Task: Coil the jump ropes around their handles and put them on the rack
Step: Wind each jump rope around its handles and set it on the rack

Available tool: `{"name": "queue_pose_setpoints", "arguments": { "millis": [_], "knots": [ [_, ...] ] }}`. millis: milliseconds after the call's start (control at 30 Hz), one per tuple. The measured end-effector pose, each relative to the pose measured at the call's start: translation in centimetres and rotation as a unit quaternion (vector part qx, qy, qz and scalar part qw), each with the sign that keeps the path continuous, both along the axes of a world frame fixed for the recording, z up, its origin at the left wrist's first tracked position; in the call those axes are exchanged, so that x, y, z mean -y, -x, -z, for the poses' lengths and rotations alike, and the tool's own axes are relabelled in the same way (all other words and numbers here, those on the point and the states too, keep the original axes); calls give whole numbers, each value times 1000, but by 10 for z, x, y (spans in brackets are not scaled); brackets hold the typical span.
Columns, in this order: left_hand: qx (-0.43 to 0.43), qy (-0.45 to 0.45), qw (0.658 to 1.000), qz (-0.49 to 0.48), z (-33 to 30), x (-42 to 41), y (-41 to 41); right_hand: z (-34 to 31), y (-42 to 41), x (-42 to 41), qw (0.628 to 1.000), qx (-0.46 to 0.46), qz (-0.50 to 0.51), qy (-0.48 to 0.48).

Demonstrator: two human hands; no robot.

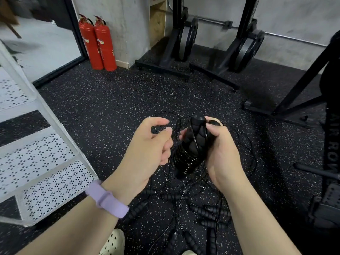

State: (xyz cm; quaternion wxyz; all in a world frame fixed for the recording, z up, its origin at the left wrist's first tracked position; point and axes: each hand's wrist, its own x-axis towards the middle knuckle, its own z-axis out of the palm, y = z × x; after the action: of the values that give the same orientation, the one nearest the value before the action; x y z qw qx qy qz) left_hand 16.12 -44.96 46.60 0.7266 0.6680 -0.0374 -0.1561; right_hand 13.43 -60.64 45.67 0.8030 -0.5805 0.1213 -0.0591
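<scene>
My right hand [221, 153] grips a pair of black ribbed jump rope handles [195, 137] held together, with thin black cord coiled in tight turns around their lower half [184, 159]. My left hand [150, 144] is just left of the handles and pinches the thin loose cord between thumb and forefinger. Several more black jump ropes [207, 212] lie tangled on the speckled floor below my hands. A white perforated metal rack [44, 162] stands at the left.
Two red fire extinguishers [97, 43] stand by the wall at the back left. Black upright rowing machines [184, 39] line the back wall, and another black machine frame [329, 137] stands at the right. My pale clog [113, 242] shows at the bottom.
</scene>
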Motion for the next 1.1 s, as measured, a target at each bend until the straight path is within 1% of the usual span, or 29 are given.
{"name": "queue_pose_setpoints", "arguments": {
  "millis": [33, 100, 167, 233, 300, 367, 433, 467, 500, 533, 600, 633, 700, 733, 767, 800, 833, 867, 933, 1000, 1033, 1100],
  "knots": [
    [-3, -4, 1000, -6, 2, 0, -1, 1, -1, 1, 1000, 3, 2, 14],
    [-15, -13, 1000, -21, 4, 1, -2, 1, -1, 1, 997, 13, 5, 71],
    [-36, -20, 998, -39, 5, 1, -3, -1, 2, 0, 986, 25, 0, 167],
    [-91, -19, 995, -40, 4, 1, -2, -3, 7, -1, 962, 49, -18, 266],
    [-189, 16, 982, -2, 2, 2, 0, -4, 11, -1, 935, 82, -48, 342],
    [-292, 50, 952, 73, -1, 2, -1, -2, 13, -3, 905, 104, -92, 402],
    [-338, 139, 920, 140, 3, 0, -5, 0, 14, -8, 884, 117, -138, 431],
    [-347, 189, 907, 143, 4, 0, -6, 1, 15, -10, 879, 121, -156, 435],
    [-353, 231, 899, 120, 5, 0, -7, 2, 15, -13, 874, 125, -173, 437],
    [-352, 248, 899, 82, 6, 1, -8, 3, 17, -16, 872, 131, -187, 433],
    [-321, 222, 921, 7, 9, 4, -9, 4, 18, -19, 876, 153, -190, 415],
    [-293, 204, 934, -8, 9, 4, -8, 5, 18, -20, 885, 169, -171, 400],
    [-230, 175, 957, 15, 6, 4, -8, 6, 18, -22, 920, 181, -89, 337],
    [-197, 160, 966, 44, 4, 2, -7, 6, 16, -22, 939, 163, -36, 301],
    [-164, 143, 973, 76, 2, 1, -7, 7, 14, -22, 953, 126, 17, 275],
    [-136, 127, 976, 112, 1, -1, -7, 5, 11, -22, 963, 79, 49, 252],
    [-116, 113, 976, 148, 1, -3, -6, 3, 9, -20, 974, 33, 51, 217],
    [-106, 106, 972, 178, 2, -3, -5, 1, 7, -17, 986, -7, 28, 161],
    [-112, 102, 963, 223, -1, -3, 0, -2, 7, -10, 997, -49, -31, 51],
    [-117, 82, 959, 243, -3, -4, 2, -7, 11, -7, 998, -28, -51, -3],
    [-113, 56, 963, 237, -3, -5, 1, -7, 12, -7, 999, -15, -45, -23],
    [-76, -42, 978, 190, -3, -7, -2, -5, 11, -6, 998, -8, -8, -58]
  ]
}}
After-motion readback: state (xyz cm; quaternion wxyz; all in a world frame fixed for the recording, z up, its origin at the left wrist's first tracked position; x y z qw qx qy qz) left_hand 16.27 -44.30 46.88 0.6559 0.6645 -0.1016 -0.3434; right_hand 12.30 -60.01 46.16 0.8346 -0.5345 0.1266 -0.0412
